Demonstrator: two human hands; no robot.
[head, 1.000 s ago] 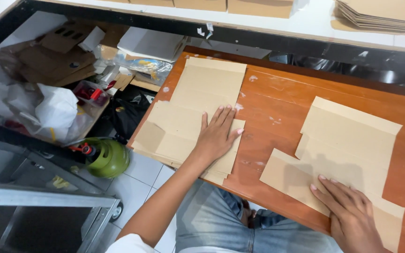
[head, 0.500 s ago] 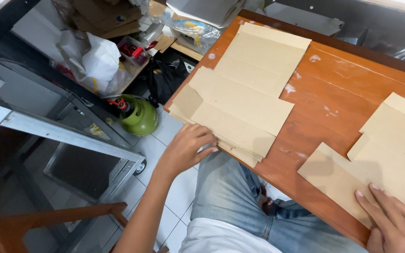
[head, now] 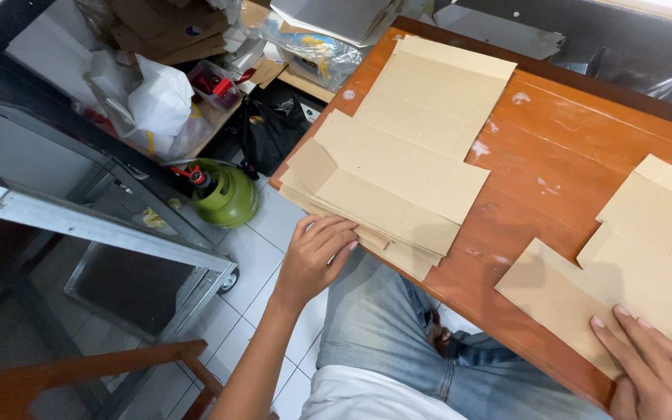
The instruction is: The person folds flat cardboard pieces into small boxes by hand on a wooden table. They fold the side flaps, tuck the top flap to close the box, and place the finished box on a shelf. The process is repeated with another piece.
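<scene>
Left hand (head: 316, 257) is curling at the near-left corner of the stack of flat cardboard blanks (head: 398, 167), fingers bent against the overhanging edge where the sheets fan out past the rim of the orange wooden table (head: 554, 148). Fingertips are touching the lowest sheet edges; whether any sheet is actually being pinched, cannot tell, since the thumb is tucked under and out of sight.

The stack's long axis is running from the hand's corner away up and to the right, toward the far table edge. The stack is lying up and right of the hand, and the left hand is clearly the nearer one; the forearm is coming in from below, rising from beside the lap in blue jeans.

Right hand (head: 651, 365) is lying flat, fingers spread and extended, pressing down on a separate cardboard blank (head: 639, 257) at the table's near-right edge. Nothing is being clasped there, only a palm-down hold.

The two cardboard groups are sitting well apart, bare tabletop between them.

On the floor to the left: a green gas cylinder (head: 225, 194) and a white plastic bag (head: 157, 101) among clutter.
</scene>
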